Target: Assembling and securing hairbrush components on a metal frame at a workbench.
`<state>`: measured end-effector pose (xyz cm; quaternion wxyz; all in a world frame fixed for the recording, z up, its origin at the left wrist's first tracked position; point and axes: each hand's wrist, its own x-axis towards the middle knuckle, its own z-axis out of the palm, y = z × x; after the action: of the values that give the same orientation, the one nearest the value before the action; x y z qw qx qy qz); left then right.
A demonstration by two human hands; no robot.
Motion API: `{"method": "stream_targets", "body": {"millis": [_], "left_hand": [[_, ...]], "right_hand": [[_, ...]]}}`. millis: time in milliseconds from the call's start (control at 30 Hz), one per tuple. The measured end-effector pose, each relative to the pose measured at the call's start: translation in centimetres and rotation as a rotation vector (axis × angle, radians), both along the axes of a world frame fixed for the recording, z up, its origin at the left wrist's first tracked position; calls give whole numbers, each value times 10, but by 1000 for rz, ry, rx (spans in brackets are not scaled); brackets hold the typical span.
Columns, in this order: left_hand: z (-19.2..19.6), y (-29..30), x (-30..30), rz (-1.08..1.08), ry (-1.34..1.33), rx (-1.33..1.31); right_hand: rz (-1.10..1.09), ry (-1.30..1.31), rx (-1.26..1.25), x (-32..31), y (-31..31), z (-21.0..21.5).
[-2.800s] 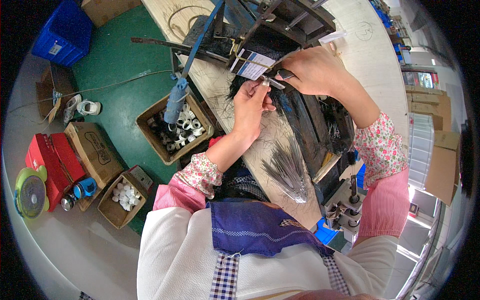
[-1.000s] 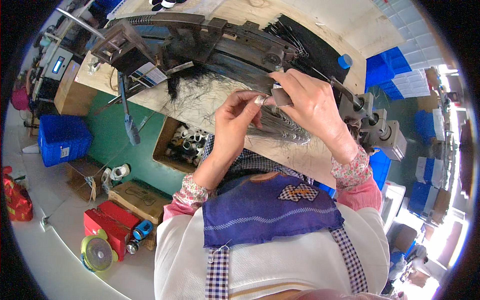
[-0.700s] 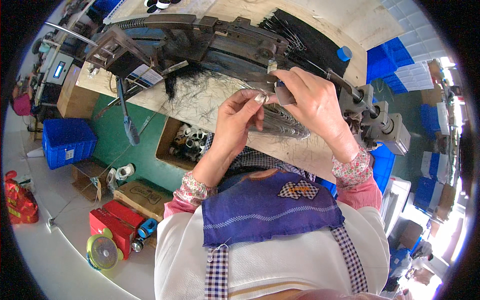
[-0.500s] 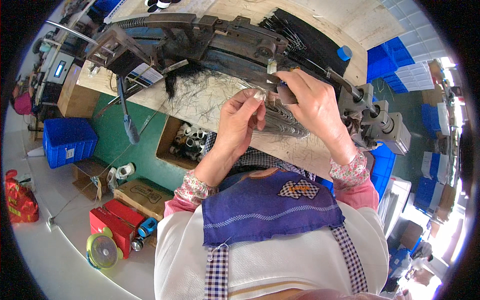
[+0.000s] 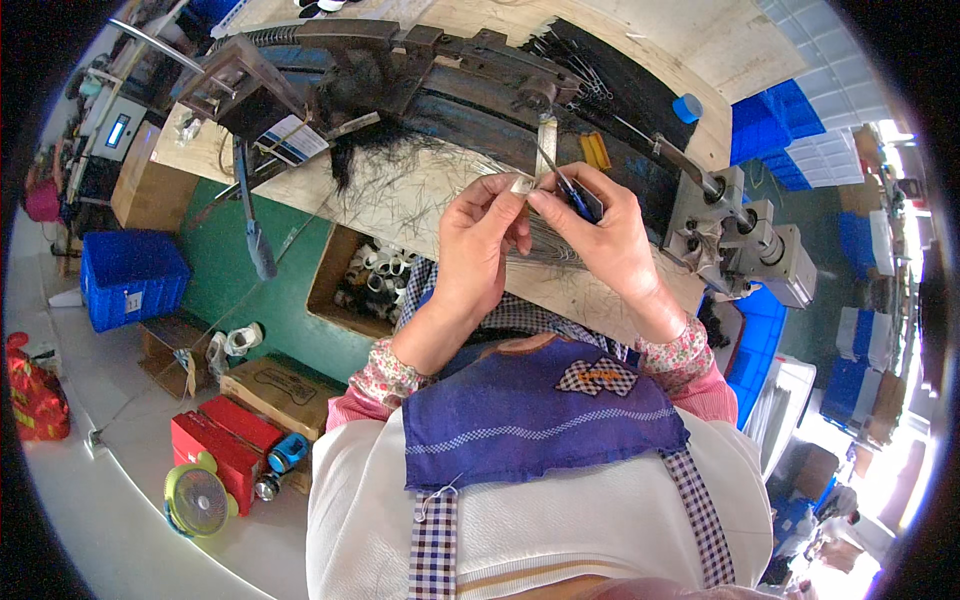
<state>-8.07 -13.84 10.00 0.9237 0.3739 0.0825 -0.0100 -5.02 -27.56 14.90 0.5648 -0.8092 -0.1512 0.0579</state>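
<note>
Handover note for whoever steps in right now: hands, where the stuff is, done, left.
Left hand: raised over the wooden bench, fingertips pinching one end of a bundle of thin dark strands.
Right hand: meets the left at the fingertips, holding a small dark blue tool against the same bundle.
Things: loose strands lie spread on the bench under the hands; a long dark machine runs along the bench behind them; an open box of small white parts sits on the floor below.
Done: one bundle gathered in the hands.
Left: the loose strands on the bench are not yet gathered.
</note>
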Motion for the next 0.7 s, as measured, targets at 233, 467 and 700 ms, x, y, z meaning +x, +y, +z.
{"method": "stream_targets", "body": {"millis": [233, 467, 700], "left_hand": [[2, 4, 1, -136, 70, -131], [5, 5, 2, -156, 142, -204], [-2, 6, 4, -239, 110, -226]], "right_hand": [[8, 181, 61, 1, -4, 0], [21, 208, 136, 3, -5, -7], [39, 281, 217, 5, -10, -12]]}}
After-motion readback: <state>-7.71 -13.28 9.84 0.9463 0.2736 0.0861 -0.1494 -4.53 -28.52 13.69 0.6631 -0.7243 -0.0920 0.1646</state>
